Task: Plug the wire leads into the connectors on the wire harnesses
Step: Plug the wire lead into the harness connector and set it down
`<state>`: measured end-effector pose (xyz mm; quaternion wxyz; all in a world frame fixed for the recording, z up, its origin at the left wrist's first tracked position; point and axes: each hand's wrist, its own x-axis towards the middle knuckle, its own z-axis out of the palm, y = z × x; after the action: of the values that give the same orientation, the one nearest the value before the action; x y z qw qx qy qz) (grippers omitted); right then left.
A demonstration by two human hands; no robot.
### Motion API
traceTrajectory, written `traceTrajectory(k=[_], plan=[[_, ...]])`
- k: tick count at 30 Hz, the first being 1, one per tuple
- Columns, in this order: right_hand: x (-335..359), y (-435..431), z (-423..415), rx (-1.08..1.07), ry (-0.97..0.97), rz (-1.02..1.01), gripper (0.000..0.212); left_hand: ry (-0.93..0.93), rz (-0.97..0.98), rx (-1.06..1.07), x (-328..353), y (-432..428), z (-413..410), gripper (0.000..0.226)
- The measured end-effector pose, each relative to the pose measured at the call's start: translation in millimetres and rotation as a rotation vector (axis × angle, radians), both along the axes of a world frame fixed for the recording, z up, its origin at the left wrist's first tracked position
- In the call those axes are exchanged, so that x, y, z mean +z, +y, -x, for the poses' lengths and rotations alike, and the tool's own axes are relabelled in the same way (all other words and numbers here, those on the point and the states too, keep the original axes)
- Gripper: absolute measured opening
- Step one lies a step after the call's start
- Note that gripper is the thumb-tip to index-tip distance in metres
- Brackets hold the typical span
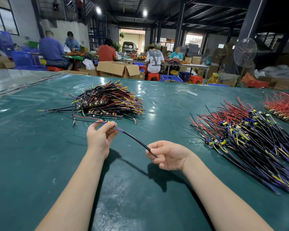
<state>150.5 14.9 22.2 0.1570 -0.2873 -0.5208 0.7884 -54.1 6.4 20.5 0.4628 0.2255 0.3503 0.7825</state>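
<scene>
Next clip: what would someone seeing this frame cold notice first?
The two bare hands at centre: the left hand and right hand hold a black sheathed cable stretched between them above the green table. Next come the wire heaps: a dark, yellow-tipped pile beyond the left hand, and a larger red-and-black pile spread to the right.

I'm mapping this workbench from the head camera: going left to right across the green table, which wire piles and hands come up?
Mixed wire pile → left hand → right hand → red-and-black harness pile → red wire pile.
</scene>
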Motion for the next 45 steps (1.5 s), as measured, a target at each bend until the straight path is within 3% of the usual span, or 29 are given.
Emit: traceTrajectory(k=[4,8,10,13,19,29,32,36,41,45], plan=[[4.3,-2.2,2.1,0.052,-0.208,-0.191,0.023,0.064,0.013,0.030,0.6,0.2,-0.9,0.033],[4.8,-2.0,5.4,0.029,-0.304,-0.261,0.024,0.054,0.058,0.085,-0.3,-1.0,1.3,0.037],[4.3,0.0,3.1,-0.042,-0.334,-0.279,0.029,0.035,0.089,0.097,-1.5,-0.4,4.3,0.036],[1.8,5.9,0.1,-0.220,-0.355,-0.301,0.039,-0.036,0.145,0.073,-1.4,0.0,5.4,0.016],[-2.2,12.2,0.3,-0.497,-0.281,-0.346,0.028,-0.209,0.168,0.000,1.3,-0.7,3.8,0.019],[-5.8,18.3,-3.2,-0.827,-0.409,-0.404,0.034,0.009,0.065,0.063,3.9,-1.8,-9.0,0.023],[-9.2,20.9,-7.1,-0.927,-0.346,-0.398,0.039,0.007,0.101,0.074,2.1,-2.3,-9.5,0.023],[-9.4,21.2,-8.8,-0.844,-0.135,-0.324,0.030,0.048,0.181,0.115,-1.9,-1.5,-4.5,0.022],[-3.2,19.1,-10.9,-0.652,0.061,-0.175,0.035,0.197,0.199,0.161,-4.7,0.4,-2.7,0.022],[-4.2,17.4,-11.6,-0.602,-0.104,-0.334,0.025,-0.086,0.166,0.086,-1.0,-0.8,-0.6,0.020]])
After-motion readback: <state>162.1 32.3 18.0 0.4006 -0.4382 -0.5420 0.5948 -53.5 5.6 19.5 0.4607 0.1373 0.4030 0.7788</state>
